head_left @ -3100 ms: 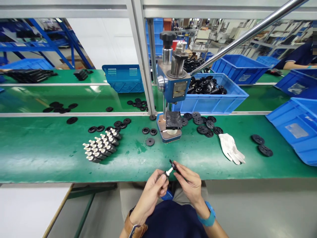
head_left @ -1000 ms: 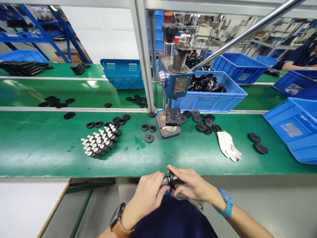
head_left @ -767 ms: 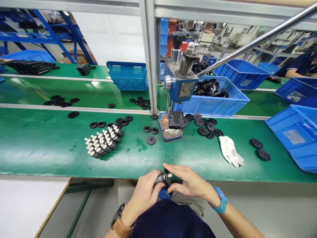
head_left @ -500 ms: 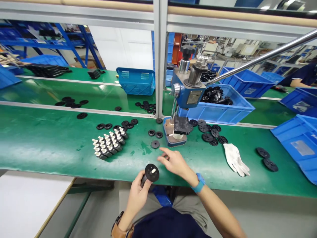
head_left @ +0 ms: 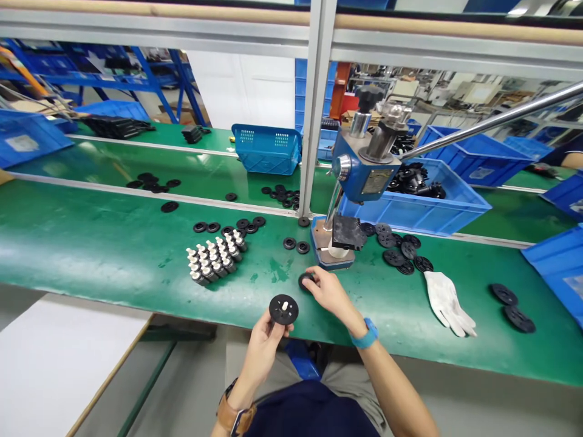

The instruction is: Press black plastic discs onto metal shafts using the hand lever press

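Observation:
My left hand (head_left: pixel 266 340) is closed from below on a black part with a round flange (head_left: pixel 283 310); a short white pin sticks up at its centre. Its lower body is hidden by the fingers. Just right of it, my right hand (head_left: pixel 328 292) pinches a small black disc (head_left: pixel 306 280) by its edge, over the bench in front of the press. Two more small black discs (head_left: pixel 296 244) lie behind it. The blue hand press (head_left: pixel 334 243) stands upright, with a black block on its base.
A cluster of black parts with white tips (head_left: pixel 216 258) stands to the left. Larger black discs (head_left: pixel 401 252) and a white glove (head_left: pixel 449 303) lie right of the press. A blue crate (head_left: pixel 419 209) of black parts is behind. The long press lever (head_left: pixel 496 121) reaches out to the right.
My right hand has come down to the small disc and taken it between its fingers. My left hand has tipped the flanged part so its face shows more. The view has shifted slightly left.

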Action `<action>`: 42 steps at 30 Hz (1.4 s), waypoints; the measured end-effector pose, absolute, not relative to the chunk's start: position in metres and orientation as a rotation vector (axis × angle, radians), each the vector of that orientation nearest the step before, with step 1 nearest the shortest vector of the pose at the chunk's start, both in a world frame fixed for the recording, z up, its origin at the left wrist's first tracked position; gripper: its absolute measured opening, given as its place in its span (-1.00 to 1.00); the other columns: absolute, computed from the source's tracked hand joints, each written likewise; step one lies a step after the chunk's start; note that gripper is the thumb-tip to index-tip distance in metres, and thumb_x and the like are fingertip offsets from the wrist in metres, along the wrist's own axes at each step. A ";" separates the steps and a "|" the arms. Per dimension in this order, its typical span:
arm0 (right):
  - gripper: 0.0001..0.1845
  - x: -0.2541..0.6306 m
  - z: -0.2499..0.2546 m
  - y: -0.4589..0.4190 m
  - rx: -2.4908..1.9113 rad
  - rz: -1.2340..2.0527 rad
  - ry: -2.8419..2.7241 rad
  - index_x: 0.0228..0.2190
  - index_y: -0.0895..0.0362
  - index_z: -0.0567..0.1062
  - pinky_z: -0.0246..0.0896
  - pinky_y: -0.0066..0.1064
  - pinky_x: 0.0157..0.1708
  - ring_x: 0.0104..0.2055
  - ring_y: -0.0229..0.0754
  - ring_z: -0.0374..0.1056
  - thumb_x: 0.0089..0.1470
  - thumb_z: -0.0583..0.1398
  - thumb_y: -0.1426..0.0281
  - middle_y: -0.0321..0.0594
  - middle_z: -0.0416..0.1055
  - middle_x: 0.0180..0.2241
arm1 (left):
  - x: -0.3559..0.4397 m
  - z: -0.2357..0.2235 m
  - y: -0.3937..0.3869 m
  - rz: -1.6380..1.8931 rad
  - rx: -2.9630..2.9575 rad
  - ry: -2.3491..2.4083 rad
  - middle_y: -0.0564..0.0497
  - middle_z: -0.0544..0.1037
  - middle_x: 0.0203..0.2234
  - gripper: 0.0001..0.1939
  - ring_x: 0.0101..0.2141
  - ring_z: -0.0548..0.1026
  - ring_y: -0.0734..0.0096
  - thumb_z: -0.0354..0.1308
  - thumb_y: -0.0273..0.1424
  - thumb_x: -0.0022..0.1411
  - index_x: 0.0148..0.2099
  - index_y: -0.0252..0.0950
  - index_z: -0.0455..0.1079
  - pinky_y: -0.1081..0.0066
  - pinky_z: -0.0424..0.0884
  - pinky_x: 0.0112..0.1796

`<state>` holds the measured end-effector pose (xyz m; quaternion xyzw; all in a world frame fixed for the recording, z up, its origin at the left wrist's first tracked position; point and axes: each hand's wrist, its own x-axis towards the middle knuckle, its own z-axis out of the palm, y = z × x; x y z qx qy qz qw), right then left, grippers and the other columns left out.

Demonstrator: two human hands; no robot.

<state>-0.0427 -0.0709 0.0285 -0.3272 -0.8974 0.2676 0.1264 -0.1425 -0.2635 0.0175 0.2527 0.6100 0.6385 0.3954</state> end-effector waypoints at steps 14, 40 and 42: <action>-0.35 0.021 0.007 -0.107 -1.140 0.606 -2.537 0.26 0.11 0.36 0.43 0.02 0.05 0.11 0.24 0.40 0.22 0.33 0.20 0.07 0.42 0.04 | -0.124 0.016 -0.249 1.574 0.600 1.424 -0.01 0.52 -0.44 -0.50 -0.41 0.39 0.38 0.29 0.09 0.25 -0.24 -0.31 0.47 0.37 0.35 -0.30; -0.34 0.061 0.099 -0.145 -0.456 1.095 -2.147 0.20 0.06 0.39 0.41 -0.19 -0.01 0.01 -0.02 0.39 0.05 0.26 0.50 -0.07 0.36 -0.02 | -0.106 0.021 -0.254 1.380 0.373 0.803 0.13 0.29 -0.68 -0.52 -0.59 0.20 0.53 0.47 0.00 0.06 -0.41 -0.33 0.46 0.43 0.23 -0.46; -0.31 0.061 0.104 -0.146 -0.392 1.125 -2.164 0.21 0.07 0.38 0.40 -0.17 -0.02 0.01 -0.01 0.37 0.02 0.26 0.51 -0.06 0.35 -0.01 | -0.106 0.022 -0.255 1.327 0.335 0.779 0.13 0.31 -0.68 -0.55 -0.62 0.18 0.55 0.50 -0.06 0.01 -0.38 -0.33 0.49 0.44 0.22 -0.50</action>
